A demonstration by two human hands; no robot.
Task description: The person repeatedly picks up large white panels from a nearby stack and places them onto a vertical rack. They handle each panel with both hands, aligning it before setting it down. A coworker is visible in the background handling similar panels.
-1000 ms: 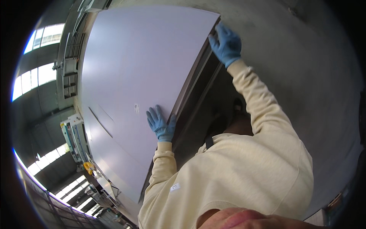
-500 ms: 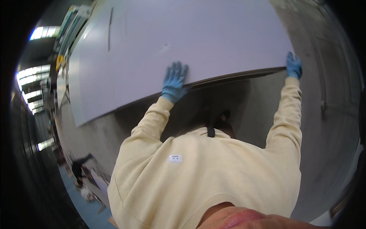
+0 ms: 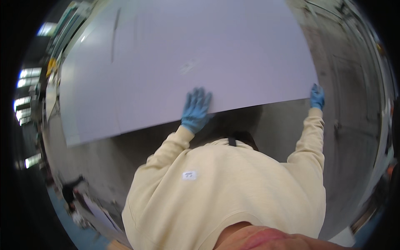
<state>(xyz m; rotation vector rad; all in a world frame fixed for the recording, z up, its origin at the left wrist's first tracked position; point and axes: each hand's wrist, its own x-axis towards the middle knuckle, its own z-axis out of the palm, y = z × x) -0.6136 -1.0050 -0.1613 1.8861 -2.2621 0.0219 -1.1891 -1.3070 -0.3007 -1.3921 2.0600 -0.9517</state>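
Observation:
A large, pale lavender-grey flat panel (image 3: 241, 50) fills the upper middle of the view, its near edge running aslant in front of my body. My left hand (image 3: 196, 110), in a blue glove, lies on the panel near that edge with its fingers stretched out over the surface. At the near right corner, my right hand (image 3: 317, 96), also gloved in blue, is closed around the panel's edge. The underside of the panel and my right thumb are hidden. A small whitish mark (image 3: 188, 66) shows on the panel beyond my left hand.
Grey floor (image 3: 287, 125) stretches under and around the panel. Another person (image 3: 71, 191) bends beside a pale sheet (image 3: 100, 214) at the lower left. Long green-grey equipment (image 3: 64, 31) stands at the far left. Framed fixtures (image 3: 354, 96) run along the right side.
The panel's near edge and both my hands appear lower in view, closer to my body, the right hand most of all. Both hands keep their contact with the panel.

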